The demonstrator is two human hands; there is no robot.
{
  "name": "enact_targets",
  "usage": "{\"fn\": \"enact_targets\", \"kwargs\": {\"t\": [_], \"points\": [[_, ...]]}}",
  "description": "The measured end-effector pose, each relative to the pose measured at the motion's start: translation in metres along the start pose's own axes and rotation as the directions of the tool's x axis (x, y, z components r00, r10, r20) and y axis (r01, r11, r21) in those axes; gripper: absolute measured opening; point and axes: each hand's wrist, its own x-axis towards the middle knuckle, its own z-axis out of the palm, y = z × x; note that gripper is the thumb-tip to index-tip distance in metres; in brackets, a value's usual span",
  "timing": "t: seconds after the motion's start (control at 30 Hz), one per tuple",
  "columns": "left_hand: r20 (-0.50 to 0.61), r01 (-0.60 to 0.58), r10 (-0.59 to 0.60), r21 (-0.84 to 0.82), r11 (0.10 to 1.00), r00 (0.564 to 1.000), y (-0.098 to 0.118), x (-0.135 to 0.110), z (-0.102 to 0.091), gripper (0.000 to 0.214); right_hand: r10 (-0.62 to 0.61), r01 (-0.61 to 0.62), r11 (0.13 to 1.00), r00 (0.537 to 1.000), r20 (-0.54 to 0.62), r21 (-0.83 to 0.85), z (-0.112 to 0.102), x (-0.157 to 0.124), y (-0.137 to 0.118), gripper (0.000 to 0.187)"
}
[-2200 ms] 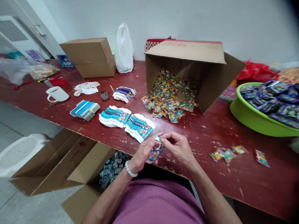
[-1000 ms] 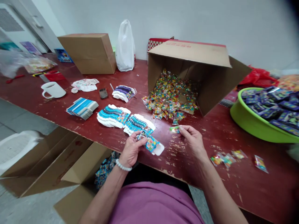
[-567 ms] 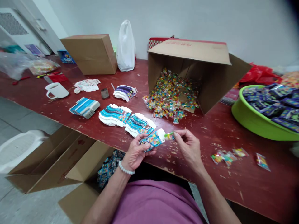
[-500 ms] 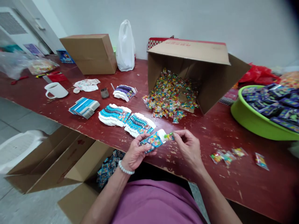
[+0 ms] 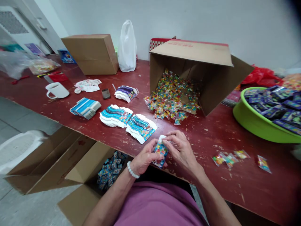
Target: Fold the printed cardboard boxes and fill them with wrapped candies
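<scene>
My left hand [image 5: 144, 158] grips a small blue printed box [image 5: 160, 151] upright over the table's near edge. My right hand [image 5: 181, 150] pinches the box's white top flap with thumb and fingers. Two fanned stacks of flat blue box blanks [image 5: 128, 121] lie just beyond my hands. A tipped cardboard box [image 5: 199, 67] spills several colourful candy packets [image 5: 171, 100] onto the red table [image 5: 211, 131]. A few loose candy packets [image 5: 229, 157] lie to the right of my right hand.
A green basin [image 5: 256, 124] with dark blue boxes sits at the right. A white mug [image 5: 56, 90], more card stacks [image 5: 85, 108], a closed carton [image 5: 91, 53] and a white bag [image 5: 127, 47] stand to the left. An open floor carton [image 5: 110, 171] holds filled blue boxes.
My right hand brought a candy packet to the box's open end; the packet is now out of sight. The box has turned upright and both hands have closed together on it.
</scene>
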Motion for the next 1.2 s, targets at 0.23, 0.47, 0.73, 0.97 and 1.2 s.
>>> {"fn": "enact_targets", "kwargs": {"t": [0.23,0.47,0.73,0.97,1.2], "points": [[-0.196,-0.01,-0.039,-0.245,0.969,0.98,0.007,0.004,0.008,0.036,0.163,-0.121,0.946,0.979,-0.118,0.301,0.017,-0.015,-0.002,0.038],[-0.33,-0.079,-0.043,-0.347,0.934,0.943,0.002,0.005,0.012,0.032,0.057,-0.001,0.959,0.98,-0.189,0.284,0.025,-0.022,-0.007,0.007],[-0.422,-0.228,0.119,-0.218,0.949,0.899,-0.003,0.002,0.016,0.029,0.048,-0.022,0.954,0.995,-0.082,0.297,0.023,-0.019,-0.011,0.01],[-0.376,-0.162,0.069,-0.222,0.962,0.924,-0.007,-0.001,0.011,0.025,0.067,-0.053,0.951,0.997,-0.036,0.304,0.022,-0.016,-0.011,0.017],[-0.278,-0.047,-0.018,-0.226,0.973,0.961,0.005,-0.008,0.017,0.036,0.039,-0.056,0.888,0.998,0.046,0.457,0.01,-0.014,-0.012,0.008]]}}
